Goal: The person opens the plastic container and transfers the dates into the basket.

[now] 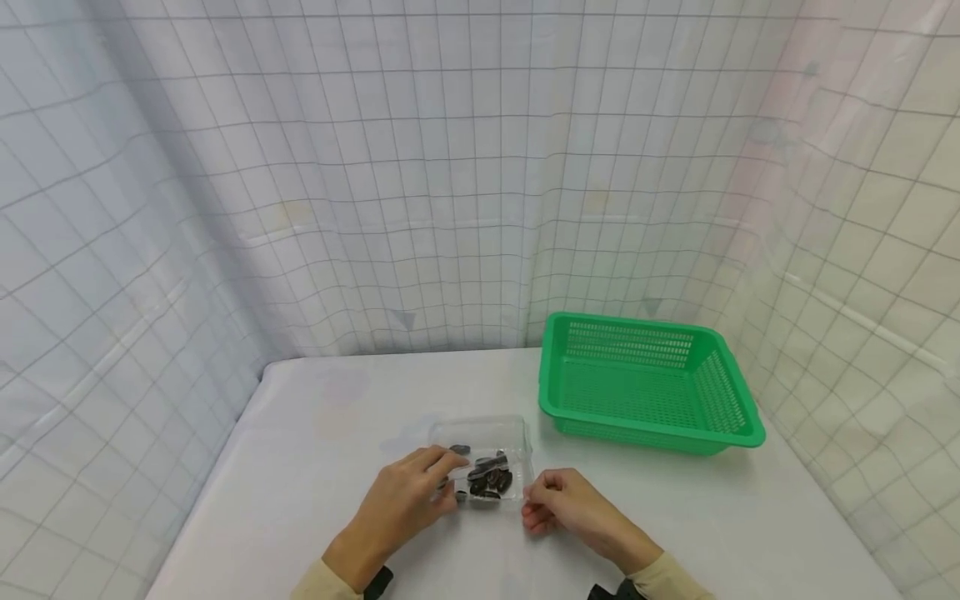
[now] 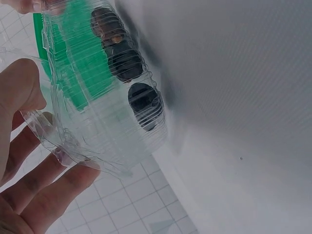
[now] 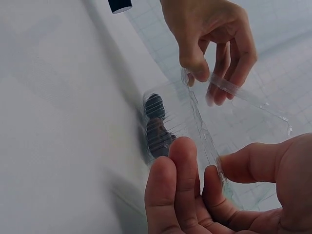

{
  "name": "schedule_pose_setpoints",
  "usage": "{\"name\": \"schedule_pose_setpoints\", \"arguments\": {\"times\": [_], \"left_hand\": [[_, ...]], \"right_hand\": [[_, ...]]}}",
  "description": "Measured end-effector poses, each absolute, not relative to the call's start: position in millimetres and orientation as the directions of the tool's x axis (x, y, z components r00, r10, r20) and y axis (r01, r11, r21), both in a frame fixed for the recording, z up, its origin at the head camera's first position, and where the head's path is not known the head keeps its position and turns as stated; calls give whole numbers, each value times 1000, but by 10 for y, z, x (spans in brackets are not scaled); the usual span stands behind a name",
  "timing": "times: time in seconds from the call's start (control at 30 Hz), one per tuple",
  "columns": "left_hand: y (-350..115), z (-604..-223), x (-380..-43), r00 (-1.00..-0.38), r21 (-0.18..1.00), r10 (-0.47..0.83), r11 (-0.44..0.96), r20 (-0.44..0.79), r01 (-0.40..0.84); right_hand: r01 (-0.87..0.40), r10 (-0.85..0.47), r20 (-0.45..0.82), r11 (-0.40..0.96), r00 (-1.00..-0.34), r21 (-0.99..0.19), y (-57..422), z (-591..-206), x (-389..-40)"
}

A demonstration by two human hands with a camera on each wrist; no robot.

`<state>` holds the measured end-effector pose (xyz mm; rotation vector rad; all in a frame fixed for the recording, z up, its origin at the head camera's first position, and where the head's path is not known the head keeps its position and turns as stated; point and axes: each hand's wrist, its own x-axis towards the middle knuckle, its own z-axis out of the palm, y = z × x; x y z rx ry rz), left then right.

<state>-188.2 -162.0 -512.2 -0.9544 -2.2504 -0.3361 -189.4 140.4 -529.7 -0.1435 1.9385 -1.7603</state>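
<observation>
A clear plastic clamshell box point(image 1: 513, 433) lies on the white table with several dark, oval, wrinkled pieces point(image 1: 491, 479), perhaps dates, in its lower part. At the box's left side, my left hand point(image 1: 405, 496) grips the rim and the lid's edge between thumb and fingers. My right hand point(image 1: 566, 504) pinches the rim point(image 3: 207, 141) at the front right corner with thumb and index finger. Through the ribbed wall point(image 2: 141, 141) in the left wrist view, dark pieces point(image 2: 145, 105) show near the table. The lid stands partly raised from the base in the right wrist view.
A green plastic basket point(image 1: 738, 437) with slotted walls stands behind and to the right of the box. White grid-patterned curtains point(image 1: 450, 167) hang at the back and on both sides of the table point(image 1: 315, 433).
</observation>
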Motion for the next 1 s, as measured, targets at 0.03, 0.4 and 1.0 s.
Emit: {"name": "schedule_pose_setpoints", "arguments": {"times": [0.03,0.4,1.0], "left_hand": [[-1619,-5119,-1884,-505,-22,542,696,672,717],[-1659,-4934,-1982,-462,75,424,669,779,740],[-1699,-5062,-2074,-869,563,23,753,495,341]], "right_hand": [[258,-406,-299,154,-864,-954,1408,-5299,-1889],[248,-378,-281,136,-882,-959,1409,-5274,-1860],[231,-392,-283,173,-875,-957,1435,-5246,-1829]]}}
